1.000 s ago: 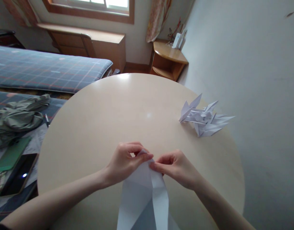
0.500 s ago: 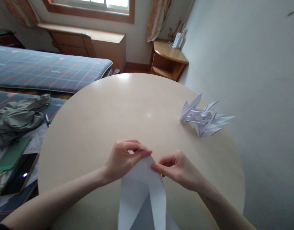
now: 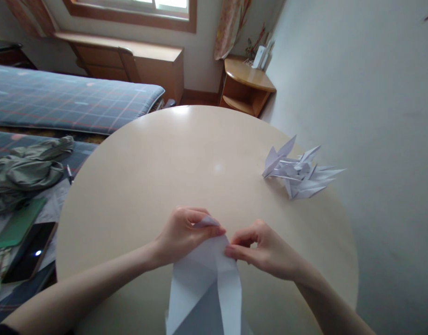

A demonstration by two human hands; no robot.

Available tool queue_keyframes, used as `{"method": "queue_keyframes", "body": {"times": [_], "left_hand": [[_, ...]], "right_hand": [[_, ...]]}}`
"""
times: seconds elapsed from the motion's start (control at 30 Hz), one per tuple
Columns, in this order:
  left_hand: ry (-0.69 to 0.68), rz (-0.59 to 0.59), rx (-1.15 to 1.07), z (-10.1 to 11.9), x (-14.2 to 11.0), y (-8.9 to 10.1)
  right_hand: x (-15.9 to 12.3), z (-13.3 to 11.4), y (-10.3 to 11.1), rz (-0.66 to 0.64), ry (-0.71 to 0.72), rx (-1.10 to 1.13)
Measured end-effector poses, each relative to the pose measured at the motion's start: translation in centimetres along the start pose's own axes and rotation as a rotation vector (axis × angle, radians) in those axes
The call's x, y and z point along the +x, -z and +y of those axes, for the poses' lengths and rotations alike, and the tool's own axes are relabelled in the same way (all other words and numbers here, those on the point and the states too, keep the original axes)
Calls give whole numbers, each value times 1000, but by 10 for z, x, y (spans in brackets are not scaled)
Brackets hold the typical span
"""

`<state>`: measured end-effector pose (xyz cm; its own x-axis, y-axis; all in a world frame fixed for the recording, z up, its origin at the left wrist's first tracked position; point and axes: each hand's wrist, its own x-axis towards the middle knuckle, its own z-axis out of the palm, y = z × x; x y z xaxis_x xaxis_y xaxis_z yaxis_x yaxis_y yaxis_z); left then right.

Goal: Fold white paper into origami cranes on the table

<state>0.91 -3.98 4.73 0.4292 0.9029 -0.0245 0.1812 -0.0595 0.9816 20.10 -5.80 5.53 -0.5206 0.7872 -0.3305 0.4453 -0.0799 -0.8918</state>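
Observation:
A partly folded sheet of white paper hangs between my hands at the near side of the round table, its lower end cut off by the bottom of the view. My left hand pinches the top of the paper between thumb and fingers. On the paper's upper right edge, my right hand is closed in a pinch, thumb against the fingers. Creases and a darker triangular area show on the sheet. Several folded white paper figures with pointed tips stand in a cluster on the table's right side.
The round cream table meets the wall on its right. To the left lie a phone, a green notebook, a pen and crumpled grey-green cloth. A corner shelf stands beyond.
My right hand has slid a little down the paper's right edge, away from my left hand. The left hand keeps its pinch at the top, and the paper's upper part has shifted slightly.

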Motion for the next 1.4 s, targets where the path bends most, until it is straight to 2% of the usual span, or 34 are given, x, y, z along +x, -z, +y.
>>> {"method": "queue_keyframes", "body": {"times": [0.1, 0.3, 0.43, 0.63, 0.83, 1.03, 1.13, 1.23, 1.33, 1.4], "left_hand": [[10, -6, -18, 2, 0, 1], [265, -71, -267, -4, 2, 0], [326, -96, -377, -5, 2, -1], [267, -34, -334, -2, 2, 1], [87, 29, -178, 2, 3, 4], [-1, 15, -131, 3, 1, 4], [-12, -17, -136, 3, 0, 4], [-44, -46, -94, 2, 0, 3], [-153, 0, 13, 1, 0, 3], [-239, 53, 83, 0, -1, 4]], "right_hand": [[0, 1, 1, -5, -4, 10], [-3, -2, 1, -21, 55, -69], [-4, -3, 2, -36, 64, -61], [-3, -2, 3, -95, 20, -37], [-3, -4, 2, -174, 12, 38], [-2, -4, 3, -184, 134, -107], [-3, -2, 1, -160, 213, -179], [-3, 2, -1, -84, 264, -251], [-4, 2, -1, -9, 216, -278], [-3, 1, 1, -8, 181, -299]]}}
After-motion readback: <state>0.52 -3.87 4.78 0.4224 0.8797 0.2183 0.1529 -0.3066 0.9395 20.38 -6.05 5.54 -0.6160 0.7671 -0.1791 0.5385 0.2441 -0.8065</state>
